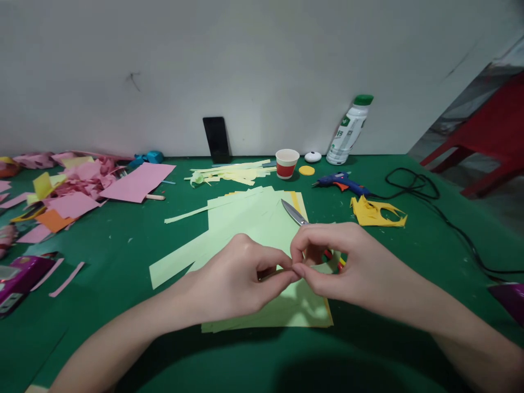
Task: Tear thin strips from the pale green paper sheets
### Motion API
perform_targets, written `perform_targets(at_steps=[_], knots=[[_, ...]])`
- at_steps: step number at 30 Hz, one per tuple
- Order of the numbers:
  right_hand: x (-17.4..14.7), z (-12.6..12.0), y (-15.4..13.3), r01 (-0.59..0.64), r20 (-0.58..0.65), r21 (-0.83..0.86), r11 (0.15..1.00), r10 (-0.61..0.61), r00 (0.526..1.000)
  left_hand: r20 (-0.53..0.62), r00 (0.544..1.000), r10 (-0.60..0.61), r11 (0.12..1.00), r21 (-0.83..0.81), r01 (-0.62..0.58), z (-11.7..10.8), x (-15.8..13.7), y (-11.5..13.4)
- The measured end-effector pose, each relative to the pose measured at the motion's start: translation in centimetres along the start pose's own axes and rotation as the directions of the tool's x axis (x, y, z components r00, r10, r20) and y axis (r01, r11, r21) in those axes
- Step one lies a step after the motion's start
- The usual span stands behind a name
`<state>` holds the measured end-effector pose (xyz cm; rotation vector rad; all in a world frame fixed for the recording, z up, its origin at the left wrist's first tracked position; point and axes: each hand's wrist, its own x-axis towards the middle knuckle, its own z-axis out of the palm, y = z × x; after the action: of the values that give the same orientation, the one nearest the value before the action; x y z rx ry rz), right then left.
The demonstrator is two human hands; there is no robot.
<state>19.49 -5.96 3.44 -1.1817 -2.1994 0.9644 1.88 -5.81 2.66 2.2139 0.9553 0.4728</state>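
Left hand (pixel 241 273) and right hand (pixel 347 262) are pinching a pale-green paper strip (pixel 327 266) in closed fingertips at frame centre, over stacked green sheets (pixel 245 234), scissors (pixel 292 212) lying behind.

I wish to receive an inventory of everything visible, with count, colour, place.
wall: 1, white, behind table
table: 1, green, underneath
phone: 1, black, against wall
cup: 1, red-white, back centre
bottle: 1, white-green, leaning on wall
oval object: 1, white, beside cup
disc: 1, yellow, beside cup
glue gun: 1, blue, right
cord: 1, black, far right
holed scrap: 1, yellow, right
scissors: 1, silver blade, on stack
stack: several, green over yellow, centre
strips: many, pale green, behind stack
paper pieces: many, mostly pink, left
stick: 1, tan, left
small object: 1, blue, back left
gadget: 1, purple, left edge
edge object: 1, purple, far right
chair: 1, red, upper right
left hand: 1, bare, over stack
right hand: 1, bare, touching left
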Motion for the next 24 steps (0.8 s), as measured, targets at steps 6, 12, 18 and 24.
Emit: perform_targets(at_steps=[6,12,18,24], knots=[[-0.1,0.0,0.1,0.002,-0.016,-0.041,0.999,-0.003,1.0,0.004,1.0,-0.03,0.999,-0.025,0.03,0.1,0.0,0.0],[-0.1,0.2,0.0,-0.091,0.004,-0.037,0.995,0.091,0.996,0.01,0.999,-0.039,0.999,-0.002,0.039,0.2,0.2,-0.1],[-0.6,-0.4,0.7,-0.104,0.102,0.007,0.995,0.102,0.989,0.036,0.995,-0.09,0.994,-0.06,0.092,-0.7,0.0,0.3],[-0.9,-2.1,1.7,-0.172,0.207,0.025,0.985,0.163,0.965,0.039,0.999,-0.027,0.998,-0.057,0.029,-3.1,0.0,-0.4]])
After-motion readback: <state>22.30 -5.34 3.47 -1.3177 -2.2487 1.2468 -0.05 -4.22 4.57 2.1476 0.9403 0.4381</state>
